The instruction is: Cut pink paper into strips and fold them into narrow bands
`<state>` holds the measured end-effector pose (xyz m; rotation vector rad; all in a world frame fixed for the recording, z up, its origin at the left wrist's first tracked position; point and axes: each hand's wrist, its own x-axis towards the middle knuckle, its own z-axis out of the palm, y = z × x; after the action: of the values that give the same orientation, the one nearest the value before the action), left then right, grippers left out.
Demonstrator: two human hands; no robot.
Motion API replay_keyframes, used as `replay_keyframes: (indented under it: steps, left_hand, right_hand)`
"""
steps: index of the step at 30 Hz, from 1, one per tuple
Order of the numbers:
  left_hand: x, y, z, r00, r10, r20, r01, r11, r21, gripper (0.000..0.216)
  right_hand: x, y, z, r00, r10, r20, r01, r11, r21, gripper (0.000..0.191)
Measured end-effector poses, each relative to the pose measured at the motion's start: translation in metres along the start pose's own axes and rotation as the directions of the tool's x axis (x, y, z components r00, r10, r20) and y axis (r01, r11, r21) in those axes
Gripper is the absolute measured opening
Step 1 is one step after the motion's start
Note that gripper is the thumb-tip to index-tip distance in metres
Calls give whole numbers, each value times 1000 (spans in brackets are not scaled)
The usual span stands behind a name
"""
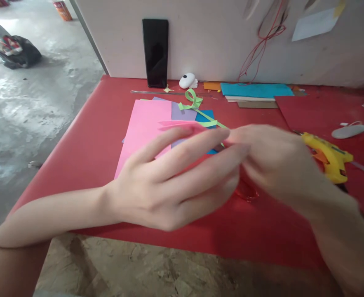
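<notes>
Both my hands meet over the bench — left hand (169,185) with fingers stretched long, right hand (274,165) blurred, fingertips pinched together. Between them a pink paper strip (177,125), curled; the pinch looks closed on its end, but how the left grip has it I cannot tell through the blur. Strip sits above the pink sheet (144,128), just left of the green paper ribbon (194,101).

Risks, my guess: the thin strip could crease or tear if the pinch pulls too hard; the yellow glue gun (332,159) lies just beside my right wrist, so an elbow swing could knock it, or burn me if it is hot.

Bench (92,152) is covered red, with bare wood at the near edge. Black phone (155,53) leans on the white wall, blue paper stack (256,90) behind, grey concrete floor (30,115) left.
</notes>
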<state>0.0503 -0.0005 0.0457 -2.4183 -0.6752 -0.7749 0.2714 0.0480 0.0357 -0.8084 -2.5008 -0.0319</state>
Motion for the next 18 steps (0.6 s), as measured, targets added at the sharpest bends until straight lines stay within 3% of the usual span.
replay_keyframes:
  steps: [3,5,8,12,18]
  left_hand:
    - [0,-1,1,992,-79,101,61,984,169,29]
    - [-1,-2,2,969,-104,225,71,986,152,17]
    - [-1,-3,3,939,-81,333,61,996,71,28]
    - [0,0,2,963,-31,269,15,998,61,25]
    - [-2,2,0,980,7,197,-16,999,46,24]
  right_hand:
    - [3,-7,19,979,-204,1,203,972,-118,26]
    - [5,-10,25,983,-184,-14,183,980,-74,23]
    - [6,-16,27,990,-90,-110,101,990,103,14]
    - [5,-26,25,982,15,-186,38,960,279,14]
    - [4,-34,21,979,1,-206,50,969,240,15]
